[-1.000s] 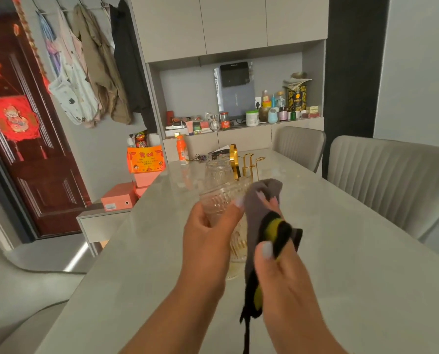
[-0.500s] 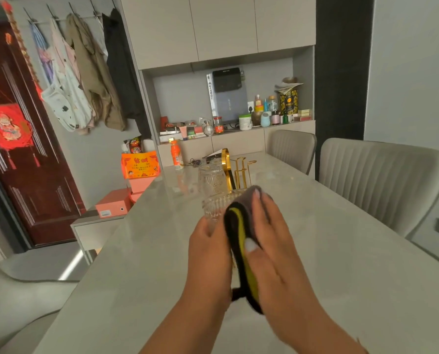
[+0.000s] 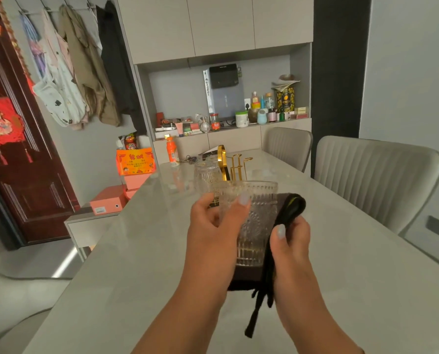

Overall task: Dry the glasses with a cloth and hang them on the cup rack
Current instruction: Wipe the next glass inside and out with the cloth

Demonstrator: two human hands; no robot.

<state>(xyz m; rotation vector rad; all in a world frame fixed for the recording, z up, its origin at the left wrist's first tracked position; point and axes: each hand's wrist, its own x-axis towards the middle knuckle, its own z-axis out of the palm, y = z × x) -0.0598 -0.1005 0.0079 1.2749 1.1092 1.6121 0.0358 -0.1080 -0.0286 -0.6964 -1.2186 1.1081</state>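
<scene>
Fingers of the left hand are curling round a clear ribbed glass, holding it upright above the table. Right hand is pinching a dark cloth against its side. Farther off, another glass is sitting beside the gold rack.

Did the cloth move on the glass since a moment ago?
Yes. The cloth has slid from the front of the glass to its right side, toward the chairs.
</scene>
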